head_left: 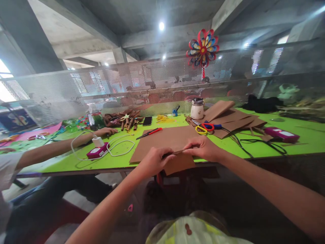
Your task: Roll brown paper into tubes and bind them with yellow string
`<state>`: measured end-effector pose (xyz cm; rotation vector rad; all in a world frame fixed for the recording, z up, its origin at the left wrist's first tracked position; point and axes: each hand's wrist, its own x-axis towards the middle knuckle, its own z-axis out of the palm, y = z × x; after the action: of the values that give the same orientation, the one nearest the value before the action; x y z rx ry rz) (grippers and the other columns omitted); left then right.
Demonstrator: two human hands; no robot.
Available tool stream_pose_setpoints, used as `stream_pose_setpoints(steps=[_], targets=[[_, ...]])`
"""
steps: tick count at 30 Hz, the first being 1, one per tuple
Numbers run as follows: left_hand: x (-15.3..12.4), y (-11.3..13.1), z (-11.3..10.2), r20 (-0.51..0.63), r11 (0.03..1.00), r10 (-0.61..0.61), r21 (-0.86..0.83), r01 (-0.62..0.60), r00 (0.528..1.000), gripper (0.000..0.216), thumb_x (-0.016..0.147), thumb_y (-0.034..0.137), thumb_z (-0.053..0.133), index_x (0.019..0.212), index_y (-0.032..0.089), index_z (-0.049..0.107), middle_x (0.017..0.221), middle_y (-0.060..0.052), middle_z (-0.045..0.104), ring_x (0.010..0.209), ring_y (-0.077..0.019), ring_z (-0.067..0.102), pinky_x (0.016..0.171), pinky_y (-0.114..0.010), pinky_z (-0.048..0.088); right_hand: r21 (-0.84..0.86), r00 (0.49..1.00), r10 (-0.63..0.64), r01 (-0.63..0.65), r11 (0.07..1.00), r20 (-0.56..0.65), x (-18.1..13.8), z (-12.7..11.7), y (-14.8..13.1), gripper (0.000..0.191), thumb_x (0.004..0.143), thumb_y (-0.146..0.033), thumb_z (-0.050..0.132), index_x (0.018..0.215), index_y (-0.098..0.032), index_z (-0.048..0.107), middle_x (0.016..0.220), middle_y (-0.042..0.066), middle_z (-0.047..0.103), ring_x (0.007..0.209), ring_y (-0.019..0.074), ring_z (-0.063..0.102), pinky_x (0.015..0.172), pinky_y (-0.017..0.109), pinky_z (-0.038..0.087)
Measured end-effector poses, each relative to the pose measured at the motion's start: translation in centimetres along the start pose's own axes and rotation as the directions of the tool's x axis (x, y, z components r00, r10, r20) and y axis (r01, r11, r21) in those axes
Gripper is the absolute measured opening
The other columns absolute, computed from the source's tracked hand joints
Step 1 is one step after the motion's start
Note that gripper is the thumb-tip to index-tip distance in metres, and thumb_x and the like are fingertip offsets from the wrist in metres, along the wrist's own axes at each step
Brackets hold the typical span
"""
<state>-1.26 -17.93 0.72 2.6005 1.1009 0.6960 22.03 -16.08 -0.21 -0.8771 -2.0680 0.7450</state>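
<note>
With our left hand (155, 162) and right hand (205, 149) we pinch a small brown paper piece (179, 165) between our fingertips, its lower part hanging at the table's near edge. Just beyond our grip lies a large flat brown paper sheet (165, 138), with a slim red-and-black utility knife (149, 133) on its far left. Farther out, right of centre, we see scissors with red and yellow loop handles (203, 127) and a pale, dark-lidded bottle (197, 111).

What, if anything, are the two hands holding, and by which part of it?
Brown paper, pinched along its upper edge by the left hand and right hand.
</note>
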Motion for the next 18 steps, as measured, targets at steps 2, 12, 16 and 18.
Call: stream_pose_setpoints(steps=[2, 12, 16, 18], targets=[[-0.5, 0.3, -0.3, -0.004, 1.0, 0.003, 0.01, -0.003, 1.0, 0.024, 0.088, 0.03, 0.047, 0.094, 0.017, 0.067, 0.081, -0.002, 0.069, 0.068, -0.0109, 0.058, 0.062, -0.019, 0.038, -0.031, 0.999, -0.027, 0.028, 0.999, 0.02, -0.3, -0.3, -0.6, 0.025, 0.076, -0.037, 0.064, 0.077, -0.012, 0.071, 0.07, 0.005, 0.066, 0.066, 0.0137, 0.055, 0.06, 0.024, 0.042], [-1.3, 0.8, -0.3, -0.003, 0.99, 0.05, 0.13, -0.049, 0.999, 0.021, 0.087, 0.023, 0.047, 0.092, 0.018, 0.066, 0.076, -0.003, 0.067, 0.063, -0.0109, 0.055, 0.058, -0.02, 0.034, -0.322, 0.936, -0.182, 0.28, 0.904, 0.302, 0.5, -0.1, -3.5, 0.023, 0.087, -0.026, 0.052, 0.1, -0.016, 0.068, 0.093, 0.008, 0.07, 0.086, 0.0181, 0.062, 0.075, 0.027, 0.044], [-1.5, 1.0, -0.1, -0.014, 0.992, 0.043, 0.121, -0.041, 0.999, 0.022, 0.089, 0.025, 0.044, 0.095, 0.018, 0.064, 0.078, -0.002, 0.067, 0.063, -0.0107, 0.056, 0.059, -0.02, 0.034, -0.488, 0.926, -0.185, 0.334, 0.806, 0.33, 0.2, 0.1, -4.4, 0.024, 0.089, -0.027, 0.049, 0.098, -0.016, 0.068, 0.092, 0.009, 0.07, 0.086, 0.0199, 0.063, 0.073, 0.028, 0.042], [-1.6, 1.1, -0.1, -0.007, 0.992, 0.046, 0.119, -0.045, 0.999, 0.022, 0.089, 0.025, 0.045, 0.095, 0.018, 0.064, 0.077, -0.002, 0.067, 0.063, -0.0106, 0.056, 0.058, -0.02, 0.034, -0.519, 0.923, -0.18, 0.344, 0.782, 0.34, 0.1, 0.2, -4.6, 0.022, 0.089, -0.027, 0.049, 0.096, -0.017, 0.068, 0.089, 0.008, 0.07, 0.083, 0.0193, 0.063, 0.07, 0.027, 0.041]])
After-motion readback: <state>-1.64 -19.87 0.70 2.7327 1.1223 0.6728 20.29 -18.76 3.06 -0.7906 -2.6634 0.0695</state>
